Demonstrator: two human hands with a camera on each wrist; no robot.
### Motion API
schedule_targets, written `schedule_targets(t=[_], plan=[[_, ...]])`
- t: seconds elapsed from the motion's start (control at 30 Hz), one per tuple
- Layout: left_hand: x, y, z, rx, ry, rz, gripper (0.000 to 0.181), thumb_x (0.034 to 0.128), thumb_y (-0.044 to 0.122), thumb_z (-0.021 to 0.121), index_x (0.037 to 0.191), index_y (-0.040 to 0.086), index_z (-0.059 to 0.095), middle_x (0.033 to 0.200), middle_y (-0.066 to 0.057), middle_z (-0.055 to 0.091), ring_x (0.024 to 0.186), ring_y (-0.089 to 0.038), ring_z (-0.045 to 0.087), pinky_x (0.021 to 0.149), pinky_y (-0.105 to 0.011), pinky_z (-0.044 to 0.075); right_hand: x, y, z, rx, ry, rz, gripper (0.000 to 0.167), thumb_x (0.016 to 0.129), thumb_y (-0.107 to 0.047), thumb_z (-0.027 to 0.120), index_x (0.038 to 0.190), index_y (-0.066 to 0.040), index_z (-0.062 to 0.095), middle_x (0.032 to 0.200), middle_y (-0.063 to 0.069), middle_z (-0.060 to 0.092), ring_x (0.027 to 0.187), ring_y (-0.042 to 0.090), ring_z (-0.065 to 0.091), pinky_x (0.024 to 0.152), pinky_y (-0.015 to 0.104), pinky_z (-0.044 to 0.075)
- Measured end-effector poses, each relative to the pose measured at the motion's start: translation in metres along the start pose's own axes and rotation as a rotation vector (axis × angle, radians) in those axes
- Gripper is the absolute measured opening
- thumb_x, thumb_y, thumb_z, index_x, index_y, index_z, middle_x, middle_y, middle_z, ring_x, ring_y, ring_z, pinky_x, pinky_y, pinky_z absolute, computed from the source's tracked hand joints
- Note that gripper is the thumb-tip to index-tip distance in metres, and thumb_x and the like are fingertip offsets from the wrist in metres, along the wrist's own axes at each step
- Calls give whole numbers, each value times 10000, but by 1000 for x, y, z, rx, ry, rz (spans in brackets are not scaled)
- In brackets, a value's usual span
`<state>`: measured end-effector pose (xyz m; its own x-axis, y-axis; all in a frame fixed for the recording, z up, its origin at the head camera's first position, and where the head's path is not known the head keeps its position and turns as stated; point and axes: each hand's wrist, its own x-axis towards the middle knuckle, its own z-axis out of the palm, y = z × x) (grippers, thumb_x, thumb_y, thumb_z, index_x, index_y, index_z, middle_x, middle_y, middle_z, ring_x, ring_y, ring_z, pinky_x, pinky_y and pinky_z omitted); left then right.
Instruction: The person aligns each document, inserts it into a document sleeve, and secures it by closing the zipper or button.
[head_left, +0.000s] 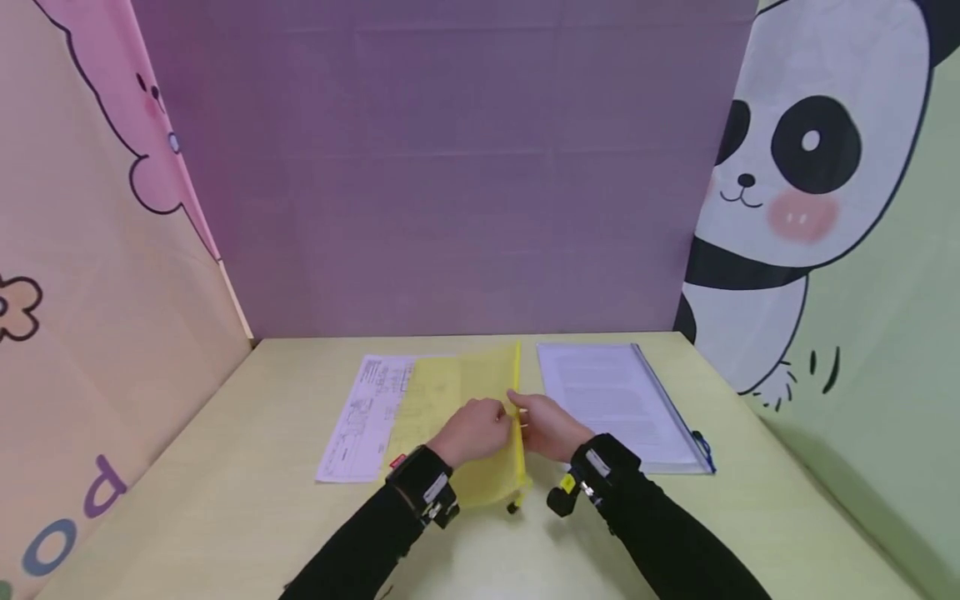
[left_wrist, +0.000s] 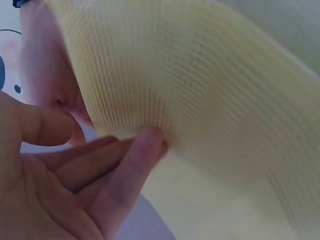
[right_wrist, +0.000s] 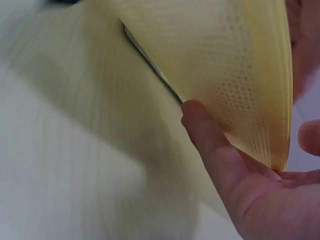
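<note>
A translucent yellow folder (head_left: 438, 392) stands partly raised, its brighter bound edge upright near the middle of the table. My left hand (head_left: 474, 432) is at its left side; in the left wrist view the fingers of that hand (left_wrist: 85, 180) hold the ribbed, bent yellow sheet (left_wrist: 200, 75), thumb apart from it. Close by, my right hand (head_left: 553, 427) touches the bound edge. The right wrist view shows this hand (right_wrist: 255, 185) with one finger extended against the folder (right_wrist: 220, 70) and its thumb away from the sheet.
Printed paper (head_left: 360, 425) lies left of the folder, partly under it. On the right, a stack of printed sheets (head_left: 607, 408) has a dark strip along its right side, with a blue-black item (head_left: 703, 450) at the lower corner. A purple panel (head_left: 465, 183) stands behind the table.
</note>
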<state>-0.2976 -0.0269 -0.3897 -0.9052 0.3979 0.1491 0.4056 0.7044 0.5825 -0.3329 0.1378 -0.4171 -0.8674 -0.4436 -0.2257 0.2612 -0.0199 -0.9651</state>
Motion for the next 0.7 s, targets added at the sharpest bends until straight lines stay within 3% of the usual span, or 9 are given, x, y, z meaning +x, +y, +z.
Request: schedule_targets(t=[0.07, 0.2, 0.37, 0.57, 0.7], plan=[[-1, -4, 1, -3, -22, 31, 219, 1007, 142, 502, 929, 30, 673, 677, -10, 505, 585, -149, 480, 546, -277, 395, -1, 2, -4, -22, 22, -16, 454, 1102, -271, 405, 1364, 96, 460, 1250, 140, 584, 1056, 219, 618, 907, 364, 540], [-3, -13, 2, 23, -59, 34, 177, 972, 110, 562, 1004, 13, 706, 776, -39, 607, 650, -159, 532, 609, -298, 466, -5, 5, -9, -82, 21, -58, 383, 1073, -132, 444, 1345, 138, 449, 1223, 142, 602, 1060, 218, 628, 920, 404, 554], [-4, -30, -3, 119, -79, -58, 210, 932, 124, 610, 1088, 17, 701, 1028, -121, 703, 807, -217, 602, 778, -418, 542, -7, 7, -16, -135, 86, -76, 395, 1001, -38, 500, 1344, 153, 452, 1196, 179, 613, 1032, 236, 640, 891, 429, 570], [-12, -59, -9, 316, -77, -180, 165, 890, 182, 662, 999, 57, 666, 919, -96, 631, 824, -281, 570, 690, -458, 522, -10, 9, -32, -159, 147, -62, 453, 987, -27, 517, 1398, 142, 429, 1256, 234, 592, 1061, 273, 634, 890, 447, 568], [-21, -68, -14, 367, -102, -222, 398, 912, 387, 691, 1132, 56, 673, 1050, -140, 615, 1006, -343, 548, 811, -530, 521, -15, 9, -41, -175, 157, -53, 431, 1008, -49, 508, 1387, 141, 429, 1233, 237, 600, 1050, 280, 640, 880, 454, 570]])
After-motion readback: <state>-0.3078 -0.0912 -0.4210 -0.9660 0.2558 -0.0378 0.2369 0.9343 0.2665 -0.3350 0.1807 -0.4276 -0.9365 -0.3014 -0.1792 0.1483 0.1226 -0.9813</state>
